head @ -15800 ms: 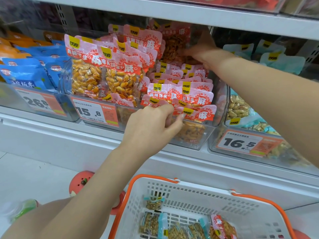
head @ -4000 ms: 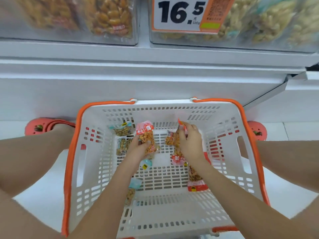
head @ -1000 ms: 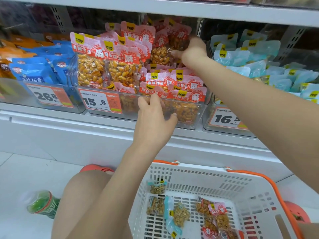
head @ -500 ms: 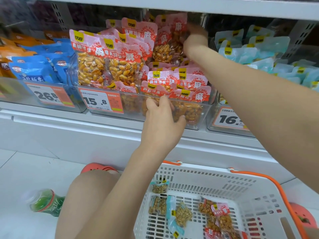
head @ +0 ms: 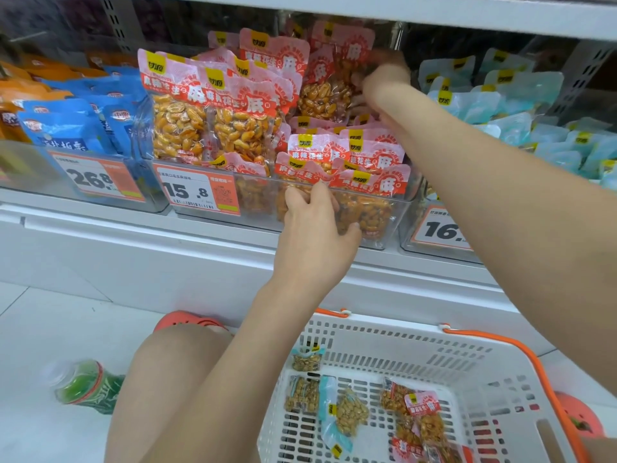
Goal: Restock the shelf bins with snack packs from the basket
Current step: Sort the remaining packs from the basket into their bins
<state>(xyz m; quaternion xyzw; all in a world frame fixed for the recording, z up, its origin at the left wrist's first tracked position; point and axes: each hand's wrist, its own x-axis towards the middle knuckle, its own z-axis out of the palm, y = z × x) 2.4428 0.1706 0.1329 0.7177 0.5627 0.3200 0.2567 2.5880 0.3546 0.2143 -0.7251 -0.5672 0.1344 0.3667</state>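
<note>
At far left the orange and blue snack bags (head: 66,128) are cut off by the frame edge, and the green plastic bottle (head: 83,382) on the floor is blurred. The clear plastic shelf bin (head: 260,202) with the 15.8 price tag holds pink-topped packs of orange peanuts (head: 213,128), standing at left, lying stacked at right. The left hand (head: 317,228) reaches up with fingers over the bin's front rim and thumb spread below against the clear wall; whether its grip pinches a pack there I cannot tell. The right hand (head: 384,81) stretches deep into the back of the bin, blurred and partly hidden behind upright packs, so its grip is unreadable. The pale blue packs (head: 500,98) in the next bin blur. Below, the white slotted basket with orange rim (head: 484,355), cropped at the bottom, holds several loose packs (head: 347,412).
</note>
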